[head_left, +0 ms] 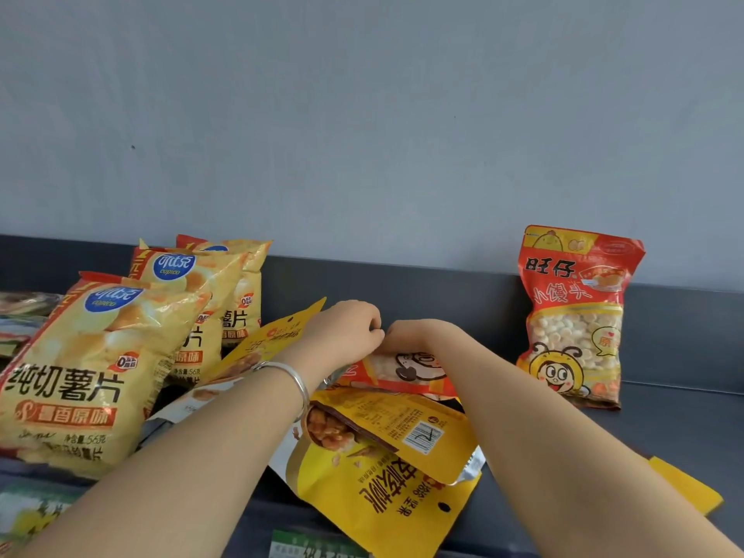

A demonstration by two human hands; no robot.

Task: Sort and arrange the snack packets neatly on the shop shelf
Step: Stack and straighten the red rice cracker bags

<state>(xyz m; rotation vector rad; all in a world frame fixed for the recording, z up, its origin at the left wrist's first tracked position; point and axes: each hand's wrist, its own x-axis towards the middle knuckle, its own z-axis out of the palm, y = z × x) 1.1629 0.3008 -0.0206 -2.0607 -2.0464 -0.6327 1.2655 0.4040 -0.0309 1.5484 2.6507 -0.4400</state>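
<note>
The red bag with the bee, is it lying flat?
No, the red bee packet stands upright, leaning against the shelf's back wall.

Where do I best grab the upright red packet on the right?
Pinch the flat top seam of the red packet, coming down from above and in front. It stands leaning on the back panel, so the seam is free, while the body bulges with puffs.

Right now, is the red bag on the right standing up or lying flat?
Upright: the red bag stands on its bottom edge on the shelf, its printed front facing out.
</note>
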